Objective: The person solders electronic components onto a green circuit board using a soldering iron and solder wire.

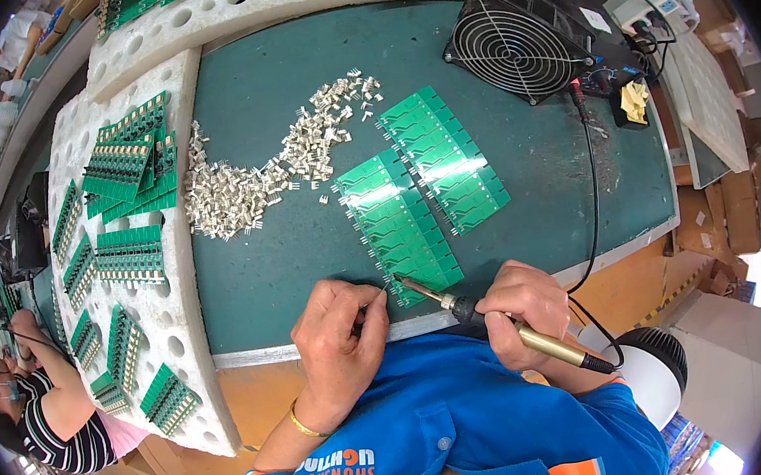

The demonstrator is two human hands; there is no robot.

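Note:
My right hand (523, 311) grips a soldering iron (441, 298) with a gold handle, its tip at the lower left edge of a green circuit-board panel (403, 235). My left hand (339, 333) is closed just beside that edge, thumb and index finger together; whatever they hold is too small to make out. A second panel (442, 158) lies to the upper right. Behind them is a heap of small white connectors (230, 201) with metal pins on the green mat (293, 282).
Foam boards (180, 339) on the left and back carry populated circuit boards (130, 252). A fan (513, 41) and a dark box (621, 72) with cables stand at the back right. A person in a striped top (54, 415) works at the far left. Cardboard (709, 224) is beyond the right edge.

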